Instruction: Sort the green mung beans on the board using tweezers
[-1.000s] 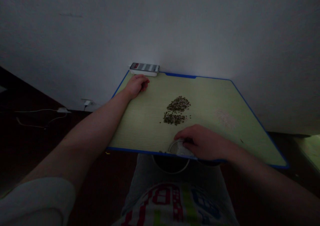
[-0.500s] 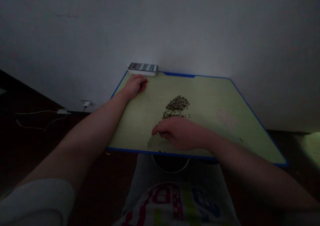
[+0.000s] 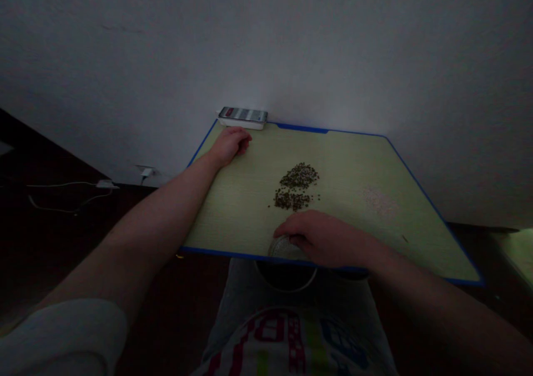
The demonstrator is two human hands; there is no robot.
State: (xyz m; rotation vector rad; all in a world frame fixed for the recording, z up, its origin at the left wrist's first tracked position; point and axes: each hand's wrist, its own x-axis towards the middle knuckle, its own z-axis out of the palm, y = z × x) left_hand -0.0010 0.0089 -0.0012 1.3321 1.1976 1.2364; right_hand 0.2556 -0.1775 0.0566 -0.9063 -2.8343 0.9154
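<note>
My right hand (image 3: 322, 237) is near the front edge of the table, fingers curled over a clear, round, ridged piece that looks like a plastic lid or dish (image 3: 280, 248). Just beyond it lie two small heaps of dark beans or seeds, a nearer heap (image 3: 291, 200) and a farther heap (image 3: 300, 175) with pale grains mixed in. My left hand (image 3: 232, 144) rests at the far left of the table, its fingers loosely curled, with nothing visible in them. Below the front edge, between my legs, a dark bowl (image 3: 287, 279) with a light rim is partly hidden.
The pale table (image 3: 233, 209) has a blue edge and stands against a wall. A phone (image 3: 244, 114) lies on a white box (image 3: 250, 124) at the back left. Pale grains (image 3: 378, 200) are spread on the right side. A plug and cables (image 3: 106, 184) are at the left.
My right hand has moved towards the front edge with the clear round piece, uncovering the nearer heap. Dark bits seen at the edge no longer show. My left hand stays put; the view shifted slightly.
</note>
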